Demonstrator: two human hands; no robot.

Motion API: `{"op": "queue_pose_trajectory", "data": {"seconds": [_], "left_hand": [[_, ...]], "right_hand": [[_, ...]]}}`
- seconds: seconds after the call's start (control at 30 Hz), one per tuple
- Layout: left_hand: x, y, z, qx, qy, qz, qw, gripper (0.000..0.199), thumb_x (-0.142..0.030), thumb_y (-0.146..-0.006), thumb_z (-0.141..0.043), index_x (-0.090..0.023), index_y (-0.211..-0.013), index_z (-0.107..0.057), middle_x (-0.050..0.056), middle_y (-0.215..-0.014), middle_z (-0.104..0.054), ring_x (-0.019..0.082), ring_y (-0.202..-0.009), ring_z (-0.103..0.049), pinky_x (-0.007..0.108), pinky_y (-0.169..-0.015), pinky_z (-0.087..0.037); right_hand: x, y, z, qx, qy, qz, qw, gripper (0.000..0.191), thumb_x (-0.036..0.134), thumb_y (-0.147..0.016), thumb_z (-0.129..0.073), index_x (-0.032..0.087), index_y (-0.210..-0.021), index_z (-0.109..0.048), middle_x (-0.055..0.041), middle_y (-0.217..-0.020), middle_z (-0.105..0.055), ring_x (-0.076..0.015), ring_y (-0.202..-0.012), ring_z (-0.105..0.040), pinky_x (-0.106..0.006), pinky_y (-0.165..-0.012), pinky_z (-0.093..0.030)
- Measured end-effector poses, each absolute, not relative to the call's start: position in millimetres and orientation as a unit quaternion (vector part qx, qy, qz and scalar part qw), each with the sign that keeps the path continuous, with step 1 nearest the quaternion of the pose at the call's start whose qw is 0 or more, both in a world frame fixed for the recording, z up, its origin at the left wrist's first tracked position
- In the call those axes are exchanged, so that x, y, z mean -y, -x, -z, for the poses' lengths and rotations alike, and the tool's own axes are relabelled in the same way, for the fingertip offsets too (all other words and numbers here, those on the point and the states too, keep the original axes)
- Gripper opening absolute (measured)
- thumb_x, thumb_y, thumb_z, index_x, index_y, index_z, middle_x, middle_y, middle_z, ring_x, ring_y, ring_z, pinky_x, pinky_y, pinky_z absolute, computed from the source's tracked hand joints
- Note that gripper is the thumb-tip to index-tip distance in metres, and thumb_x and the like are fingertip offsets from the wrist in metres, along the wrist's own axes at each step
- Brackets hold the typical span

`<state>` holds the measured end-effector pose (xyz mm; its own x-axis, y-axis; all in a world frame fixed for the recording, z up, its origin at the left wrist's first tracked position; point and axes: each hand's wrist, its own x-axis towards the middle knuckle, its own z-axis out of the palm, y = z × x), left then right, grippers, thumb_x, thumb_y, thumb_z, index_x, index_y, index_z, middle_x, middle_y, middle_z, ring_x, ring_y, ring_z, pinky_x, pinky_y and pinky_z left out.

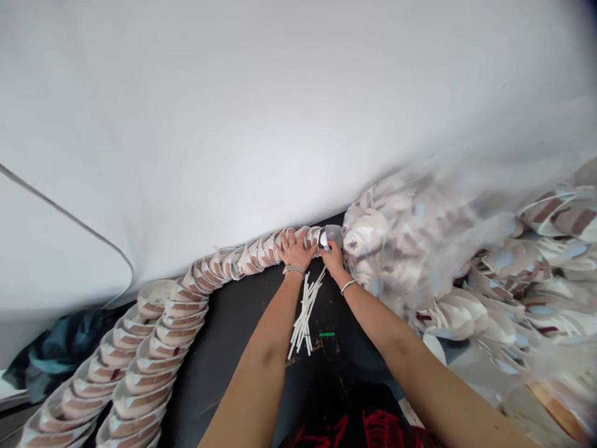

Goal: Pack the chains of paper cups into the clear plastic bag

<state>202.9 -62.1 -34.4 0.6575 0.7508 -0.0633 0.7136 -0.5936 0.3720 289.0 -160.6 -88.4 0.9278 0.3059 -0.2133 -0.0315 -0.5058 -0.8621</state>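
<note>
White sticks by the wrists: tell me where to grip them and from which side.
Probably grip the white sticks around their middle, coming from the near side: they lie in a loose, crossed bunch on the black surface, and their lower ends fan apart.

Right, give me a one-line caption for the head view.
Left hand presses a row of nested paper bowls, right hand holds a shiny item at its end, loose white sticks below.
</note>
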Motion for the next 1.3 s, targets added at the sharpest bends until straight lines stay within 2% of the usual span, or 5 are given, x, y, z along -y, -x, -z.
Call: {"op": "queue_pose_trajectory", "data": {"seconds": [0.37, 0.53, 0.7, 0.97, 1.3], "left_hand": [[62.4, -207.7, 61.0, -0.386, -0.881, -0.127, 0.243, 0.069, -0.066, -0.091, -0.066, -0.031, -0.15, -0.06, 0.013, -0.172, -0.032, 0.047, -0.162, -0.01, 0.08, -0.123, -0.001], [52.9, -178.2, 71.4, -0.31, -0.883, -0.261, 0.236, 0.054, -0.038, -0.099, -0.062, -0.024, -0.151, -0.058, 0.014, -0.171, -0.034, 0.039, -0.161, -0.021, 0.068, -0.129, -0.022], [82.0, -42.0, 97.5, -0.316, -0.83, -0.364, 0.281, 0.032, -0.019, -0.098, -0.052, -0.018, -0.123, -0.071, 0.017, -0.136, -0.067, 0.028, -0.142, -0.053, 0.053, -0.119, -0.047], [131.3, 190.2, 136.4, -0.651, -0.586, -0.399, 0.272, 0.029, -0.034, -0.089, -0.055, -0.02, -0.108, -0.071, 0.011, -0.107, -0.075, 0.027, -0.101, -0.071, 0.05, -0.1, -0.059], [35.4, 87.4, 68.6, -0.509, -0.659, -0.443, 0.331, 0.039, -0.032, -0.092, -0.063, -0.022, -0.129, -0.066, 0.014, -0.143, -0.059, 0.028, -0.13, -0.06, 0.04, -0.096, -0.061]], "right_hand": [[168.4, -293.0, 82.7, 0.055, 0.797, -0.034, 0.601, 0.062, 0.07, -0.089, -0.044, 0.016, -0.113, -0.061, -0.0146, -0.11, -0.067, -0.0293, -0.108, -0.063, -0.049, -0.1, -0.051], [175.0, -253.1, 35.2, 0.189, 0.703, 0.022, 0.685, 0.047, 0.061, -0.091, -0.06, 0.019, -0.114, -0.062, -0.0166, -0.131, -0.064, -0.0293, -0.121, -0.064, -0.05, -0.105, -0.052], [155.9, -153.7, 14.8, 0.496, 0.636, -0.073, 0.586, 0.023, 0.04, -0.098, -0.061, 0.02, -0.107, -0.071, -0.014, -0.127, -0.071, -0.0269, -0.121, -0.066, -0.047, -0.108, -0.052], [109.7, 2.0, 58.2, 0.701, 0.599, -0.292, 0.256, 0.012, 0.02, -0.093, -0.068, 0.024, -0.103, -0.074, -0.0054, -0.121, -0.076, -0.0219, -0.113, -0.069, -0.034, -0.099, -0.055], [143.9, -211.8, 82.1, 0.196, 0.798, -0.056, 0.568, 0.057, 0.056, -0.092, -0.056, 0.016, -0.132, -0.062, -0.018, -0.131, -0.067, -0.0289, -0.121, -0.063, -0.048, -0.103, -0.054]]}}
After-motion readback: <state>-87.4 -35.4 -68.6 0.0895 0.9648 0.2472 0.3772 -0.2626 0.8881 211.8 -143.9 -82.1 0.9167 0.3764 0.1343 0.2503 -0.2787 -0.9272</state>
